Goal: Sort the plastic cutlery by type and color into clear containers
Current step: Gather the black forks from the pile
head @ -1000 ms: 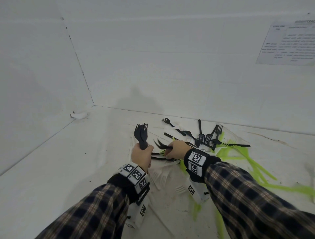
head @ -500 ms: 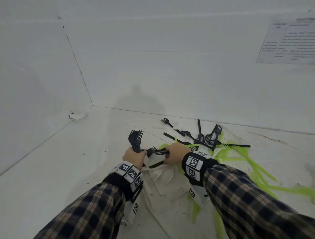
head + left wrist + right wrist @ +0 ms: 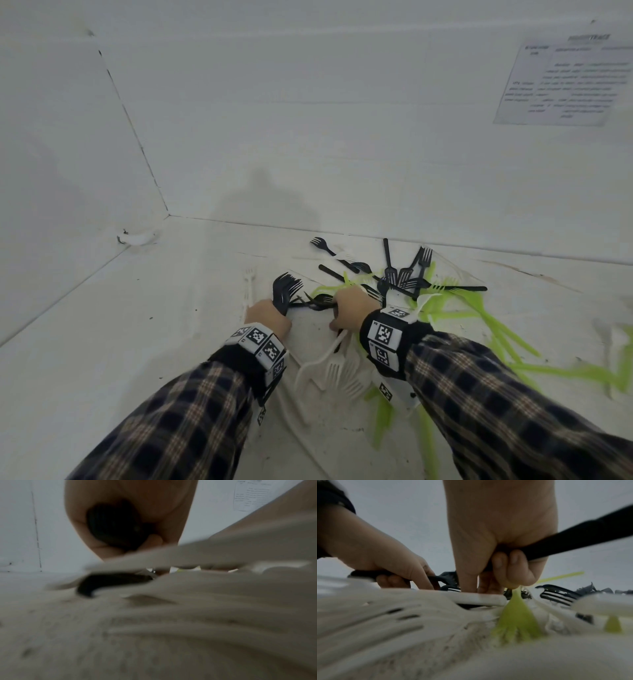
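Black, white and lime-green forks on a white counter (image 3: 102, 342)

Black forks (image 3: 286, 291) in the left hand (image 3: 265, 317); white forks (image 3: 337, 371) between the hands; lime-green forks (image 3: 496, 329) right of the right hand (image 3: 352, 308); plaid sleeves (image 3: 496, 404).

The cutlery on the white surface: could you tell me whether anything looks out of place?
Yes: black forks, green cutlery and white forks lie tangled in one mixed heap, and no clear container is in view.

The left wrist view was smeared throughout; only a dark mass (image 3: 113, 523) could be made out inside the left hand (image 3: 130, 513). The wall sheet's (image 3: 561, 82) print was left unreadable, and the green forks (image 3: 582, 373) were blurred at the right edge.
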Available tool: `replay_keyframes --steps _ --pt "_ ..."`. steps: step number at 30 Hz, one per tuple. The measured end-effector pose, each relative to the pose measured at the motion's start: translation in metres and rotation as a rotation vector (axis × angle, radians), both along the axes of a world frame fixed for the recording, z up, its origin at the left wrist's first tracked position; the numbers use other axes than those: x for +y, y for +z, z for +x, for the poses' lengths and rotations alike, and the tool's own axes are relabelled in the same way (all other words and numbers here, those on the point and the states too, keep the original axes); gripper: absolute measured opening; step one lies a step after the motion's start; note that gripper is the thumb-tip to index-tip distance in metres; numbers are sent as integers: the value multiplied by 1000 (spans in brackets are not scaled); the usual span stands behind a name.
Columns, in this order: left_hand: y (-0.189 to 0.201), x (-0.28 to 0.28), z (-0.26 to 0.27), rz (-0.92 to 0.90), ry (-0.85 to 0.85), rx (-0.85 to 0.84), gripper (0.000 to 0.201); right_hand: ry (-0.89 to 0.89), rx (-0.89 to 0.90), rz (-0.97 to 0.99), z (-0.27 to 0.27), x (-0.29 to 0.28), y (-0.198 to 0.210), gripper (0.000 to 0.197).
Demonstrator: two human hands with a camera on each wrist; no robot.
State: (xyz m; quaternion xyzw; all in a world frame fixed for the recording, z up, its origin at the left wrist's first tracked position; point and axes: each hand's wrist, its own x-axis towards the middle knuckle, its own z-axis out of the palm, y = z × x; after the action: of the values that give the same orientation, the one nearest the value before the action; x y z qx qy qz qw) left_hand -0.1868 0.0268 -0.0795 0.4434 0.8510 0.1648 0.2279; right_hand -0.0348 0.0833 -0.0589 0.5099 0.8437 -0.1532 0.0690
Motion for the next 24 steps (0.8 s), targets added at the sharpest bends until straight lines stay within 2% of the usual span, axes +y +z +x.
replay_keyframes --steps 2,5,7,10,13,16,18,21,24 --pt "1 0 1 6 -12 3 21 -74 61 4 1 -1 -1 29" --pt "2 3 5 35 -39 13 28 -274 249 -55 2 -5 -5 34" --pt "5 3 9 66 -53 13 29 -366 371 -76 2 -6 -8 30" --pt "11 5 16 222 -17 -4 27 -470 522 -110 4 -8 -9 42" --pt "22 2 28 443 24 -42 17 -507 694 -109 7 -10 -9 46" --pt "32 -3 39 625 49 -99 11 -521 841 -35 10 -12 -3 41" --pt "37 -6 44 696 78 -157 11 -526 897 13 13 -13 2 32" --pt "44 -10 48 799 118 -222 11 -550 997 -22 17 -12 7 22" --pt "48 -10 51 885 170 -274 11 -500 1046 -20 19 -13 11 14"
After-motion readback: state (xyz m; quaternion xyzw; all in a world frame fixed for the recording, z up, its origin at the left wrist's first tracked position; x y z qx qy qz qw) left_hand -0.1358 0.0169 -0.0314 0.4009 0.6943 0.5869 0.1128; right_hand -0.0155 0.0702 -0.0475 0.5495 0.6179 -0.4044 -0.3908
